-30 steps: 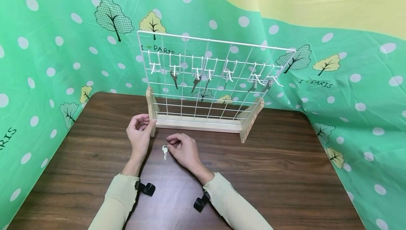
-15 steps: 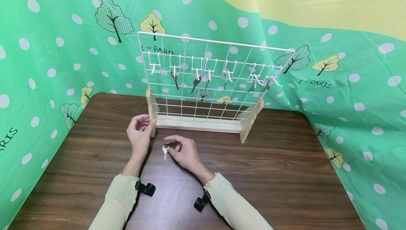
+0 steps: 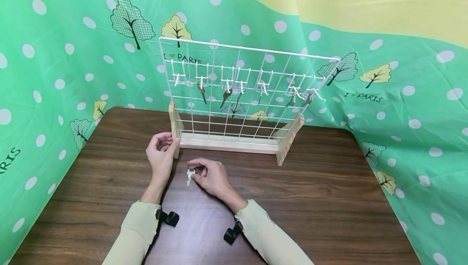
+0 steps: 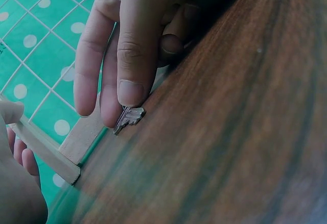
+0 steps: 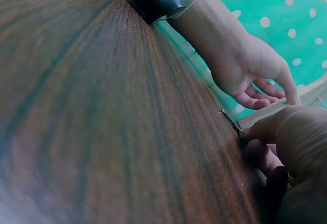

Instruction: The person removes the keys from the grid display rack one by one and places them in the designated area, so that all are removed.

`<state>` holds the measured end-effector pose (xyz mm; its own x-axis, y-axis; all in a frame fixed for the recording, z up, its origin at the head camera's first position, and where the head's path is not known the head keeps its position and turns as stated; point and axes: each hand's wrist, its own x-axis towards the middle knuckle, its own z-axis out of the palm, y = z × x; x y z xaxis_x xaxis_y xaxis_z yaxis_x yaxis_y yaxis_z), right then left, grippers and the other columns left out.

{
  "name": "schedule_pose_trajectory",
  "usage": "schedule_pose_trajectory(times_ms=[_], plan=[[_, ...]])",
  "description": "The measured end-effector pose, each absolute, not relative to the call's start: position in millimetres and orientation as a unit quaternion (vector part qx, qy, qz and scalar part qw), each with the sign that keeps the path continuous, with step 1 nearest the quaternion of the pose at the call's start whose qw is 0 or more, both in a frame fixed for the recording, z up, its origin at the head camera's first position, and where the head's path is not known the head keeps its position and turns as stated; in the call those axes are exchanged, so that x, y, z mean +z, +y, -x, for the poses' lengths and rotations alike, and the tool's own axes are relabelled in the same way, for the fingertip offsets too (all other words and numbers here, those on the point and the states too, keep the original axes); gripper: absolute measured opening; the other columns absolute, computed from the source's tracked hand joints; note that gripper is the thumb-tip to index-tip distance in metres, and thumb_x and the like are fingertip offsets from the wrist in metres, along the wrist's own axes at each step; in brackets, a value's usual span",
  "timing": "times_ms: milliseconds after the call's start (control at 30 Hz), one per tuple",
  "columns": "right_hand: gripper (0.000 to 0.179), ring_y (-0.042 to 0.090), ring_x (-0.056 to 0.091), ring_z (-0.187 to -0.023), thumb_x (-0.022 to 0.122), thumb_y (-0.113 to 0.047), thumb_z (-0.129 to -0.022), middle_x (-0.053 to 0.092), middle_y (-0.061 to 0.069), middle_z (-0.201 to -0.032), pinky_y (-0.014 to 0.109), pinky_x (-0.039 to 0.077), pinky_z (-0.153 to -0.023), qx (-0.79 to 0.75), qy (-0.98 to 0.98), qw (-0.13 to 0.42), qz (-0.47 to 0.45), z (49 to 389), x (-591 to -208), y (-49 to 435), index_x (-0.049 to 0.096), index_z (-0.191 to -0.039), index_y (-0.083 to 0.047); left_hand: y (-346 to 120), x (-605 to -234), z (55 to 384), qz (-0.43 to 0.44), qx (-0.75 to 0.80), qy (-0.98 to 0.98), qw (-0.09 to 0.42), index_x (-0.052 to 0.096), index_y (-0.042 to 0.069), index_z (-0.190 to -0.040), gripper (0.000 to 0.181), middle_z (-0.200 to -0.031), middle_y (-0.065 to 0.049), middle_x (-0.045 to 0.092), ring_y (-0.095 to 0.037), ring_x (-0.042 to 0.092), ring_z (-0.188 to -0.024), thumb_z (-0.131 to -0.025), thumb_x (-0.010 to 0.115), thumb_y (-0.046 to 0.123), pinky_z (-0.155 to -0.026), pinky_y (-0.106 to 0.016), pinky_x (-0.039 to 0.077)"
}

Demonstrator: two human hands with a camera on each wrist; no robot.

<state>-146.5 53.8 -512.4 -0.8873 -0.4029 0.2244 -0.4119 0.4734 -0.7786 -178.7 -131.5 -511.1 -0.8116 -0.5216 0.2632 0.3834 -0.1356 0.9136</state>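
Note:
In the head view my right hand pinches a small silver key with a ring between thumb and fingers, low over the dark wood table. The key's toothed blade pokes out below the thumb in the left wrist view. My left hand holds the left wooden foot of a white wire grid rack, thumb on its front edge. Hooks run in a row along the grid. Keys hang from several of them, such as one darker key; the leftmost hook bears none.
The rack's other wooden foot stands to the right, joined by a pale wooden bar. Behind the table hangs a green dotted cloth. Black straps with small devices sit on both wrists.
My right hand has shifted slightly down toward me, and the key in it has tilted, its tip swinging a little left. The left hand stays on the rack's foot.

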Motion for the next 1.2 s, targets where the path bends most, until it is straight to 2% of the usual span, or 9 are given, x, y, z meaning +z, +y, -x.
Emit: schedule_pose_trajectory(times_ms=[333,867,1200], plan=[[0.035,-0.007,0.053,-0.056,0.087,0.002,-0.091,0.085,-0.002,-0.107,0.014,0.044,-0.051,0.459,-0.857,0.001,-0.234,145.8,-511.2,53.8,0.083,-0.123,-0.012,-130.5,-509.3,177.2,-0.064,-0.749,-0.586,0.3,0.068,-0.018,-0.113,0.031,-0.091,0.003,0.07,-0.009,0.065,-0.083,-0.088,0.084,-0.012,-0.072,-0.016,0.054],[0.036,-0.007,0.054,-0.057,0.088,-0.001,-0.091,0.085,-0.002,-0.108,0.014,0.045,-0.053,0.454,-0.858,0.005,-0.239,145.6,-510.3,54.7,0.083,-0.125,-0.012,-130.4,-510.3,177.2,-0.063,-0.748,-0.588,0.3,0.067,-0.019,-0.113,0.032,-0.091,0.004,0.071,-0.009,0.065,-0.083,-0.088,0.085,-0.012,-0.072,-0.017,0.053],[0.028,-0.004,0.054,-0.06,0.086,0.0,-0.093,0.083,0.005,-0.107,0.015,0.049,-0.057,0.499,-0.837,0.018,-0.223,145.6,-510.6,53.4,0.083,-0.12,-0.008,-130.8,-509.6,177.5,-0.064,-0.749,-0.586,0.302,0.068,-0.018,-0.113,0.031,-0.09,0.004,0.071,-0.009,0.065,-0.083,-0.088,0.085,-0.013,-0.072,-0.017,0.053]])
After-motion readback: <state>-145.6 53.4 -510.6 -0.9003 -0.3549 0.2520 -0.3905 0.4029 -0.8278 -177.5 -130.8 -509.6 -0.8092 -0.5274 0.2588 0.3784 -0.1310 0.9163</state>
